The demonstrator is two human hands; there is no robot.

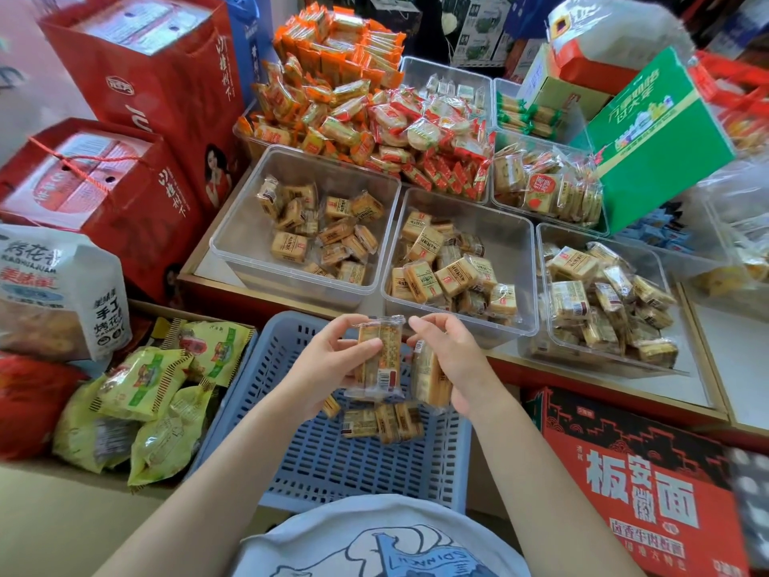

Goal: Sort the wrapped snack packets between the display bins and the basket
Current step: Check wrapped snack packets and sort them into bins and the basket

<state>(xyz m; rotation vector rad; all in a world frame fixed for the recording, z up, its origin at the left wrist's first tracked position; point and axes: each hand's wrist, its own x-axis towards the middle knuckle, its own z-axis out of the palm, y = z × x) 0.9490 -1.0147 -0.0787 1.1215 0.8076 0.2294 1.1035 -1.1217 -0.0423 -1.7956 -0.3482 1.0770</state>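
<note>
both hands hover over the blue basket (316,451), which stands on the floor in front of the bench (703,393); the left hand (328,368) curls its fingers and thumb round a packet (380,356) held upright, its clear wrapper end sticking up above the fingertips, and the right hand (453,360) grips a second packet (428,381) against its palm, with forefinger and thumb raised and bent just beside the first packet's top edge; the two packets are near each other but whether they touch cannot be told; a few more packets (383,422) lie on the basket floor right under the hands; on the bench stand three clear bins in a front row, all with the same tan wrapped snacks: the left bin (233,226) about a third full, the middle bin (520,276) fuller, the right bin (545,339) heaped; behind them, further bins hold a tall heap of orange packets (324,77), red-edged round crackers (420,131) and green-ended sticks (524,114); a green carton (657,135) leans over the back right bins; red gift boxes (137,89) stand to the left of the bench, yellow-green bags (145,393) lie in a carton just left of the basket, and a red noodle carton (628,489) sits to its right
</note>
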